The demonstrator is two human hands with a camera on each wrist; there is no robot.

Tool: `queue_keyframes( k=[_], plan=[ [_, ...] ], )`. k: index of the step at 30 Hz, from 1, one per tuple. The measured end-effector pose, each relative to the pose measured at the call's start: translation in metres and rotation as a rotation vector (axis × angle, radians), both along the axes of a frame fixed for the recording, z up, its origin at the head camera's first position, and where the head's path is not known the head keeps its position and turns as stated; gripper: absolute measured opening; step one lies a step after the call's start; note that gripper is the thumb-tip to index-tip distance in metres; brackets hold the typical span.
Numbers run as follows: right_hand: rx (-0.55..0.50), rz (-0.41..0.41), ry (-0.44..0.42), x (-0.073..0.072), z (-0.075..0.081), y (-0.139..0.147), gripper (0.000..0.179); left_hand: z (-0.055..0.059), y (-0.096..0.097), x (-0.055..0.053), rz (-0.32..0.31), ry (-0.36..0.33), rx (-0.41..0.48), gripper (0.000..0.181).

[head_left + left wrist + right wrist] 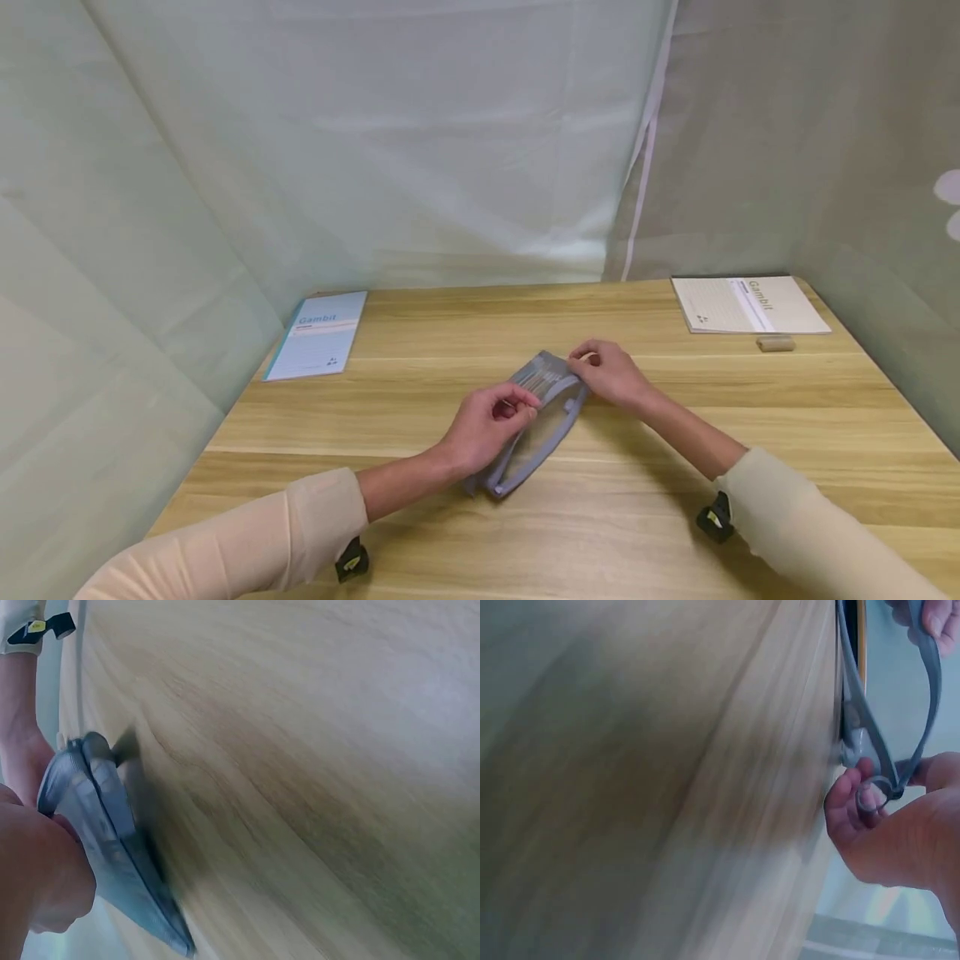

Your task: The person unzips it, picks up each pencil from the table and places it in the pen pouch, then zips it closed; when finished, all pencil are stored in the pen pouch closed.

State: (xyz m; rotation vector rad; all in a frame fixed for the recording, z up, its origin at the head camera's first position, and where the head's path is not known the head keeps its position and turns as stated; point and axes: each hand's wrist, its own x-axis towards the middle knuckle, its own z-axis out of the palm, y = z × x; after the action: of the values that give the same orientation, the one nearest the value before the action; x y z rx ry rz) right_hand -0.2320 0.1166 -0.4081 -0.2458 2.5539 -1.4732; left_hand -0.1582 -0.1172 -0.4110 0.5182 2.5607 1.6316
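A grey zip pouch (pixel 542 446) is held tilted over the middle of the table, its mouth spread into a long loop. Striped print or slim contents show on its far side; I cannot tell which. My left hand (pixel 483 427) pinches the rim of the pouch midway along its near side. At the upper right end, my right hand (pixel 611 375) grips the pouch's corner between thumb and fingers. In the right wrist view the curled right hand (pixel 889 832) holds the end where the two grey edges (pixel 928 697) meet.
On the wooden table (pixel 660 500) a blue notebook (pixel 317 336) lies at the back left. A beige notebook (pixel 750 305) lies at the back right, with a small brownish block (pixel 776 343) just in front of it. Fabric curtains (pixel 450 150) enclose the table's back and sides.
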Motion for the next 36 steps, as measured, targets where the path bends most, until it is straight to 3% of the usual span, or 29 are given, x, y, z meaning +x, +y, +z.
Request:
queue_keyframes(
  k=[8,17,22,26,31,36],
  plan=[
    [-0.106,0.129,-0.086,0.01,0.002,0.026,0.032,-0.002,-0.007,-0.001,-0.031,0.017,-0.084,0.009],
    [-0.288,0.183,-0.235,0.027,-0.002,0.047,0.015,-0.01,-0.01,0.001,-0.098,0.097,-0.195,0.014],
    [-0.343,0.22,-0.274,0.033,-0.005,0.057,0.019,-0.013,-0.008,0.002,-0.149,0.153,-0.262,0.025],
    [-0.338,0.271,-0.246,0.035,-0.008,0.065,0.029,-0.012,-0.004,0.005,-0.196,0.202,-0.292,0.037],
    [-0.281,0.315,-0.14,0.037,-0.01,0.07,0.034,-0.009,0.0,0.007,-0.264,0.256,-0.32,0.051],
    [-0.259,0.314,-0.038,0.042,-0.008,0.069,0.032,-0.01,0.003,0.007,-0.318,0.373,-0.441,0.072]
  ],
)
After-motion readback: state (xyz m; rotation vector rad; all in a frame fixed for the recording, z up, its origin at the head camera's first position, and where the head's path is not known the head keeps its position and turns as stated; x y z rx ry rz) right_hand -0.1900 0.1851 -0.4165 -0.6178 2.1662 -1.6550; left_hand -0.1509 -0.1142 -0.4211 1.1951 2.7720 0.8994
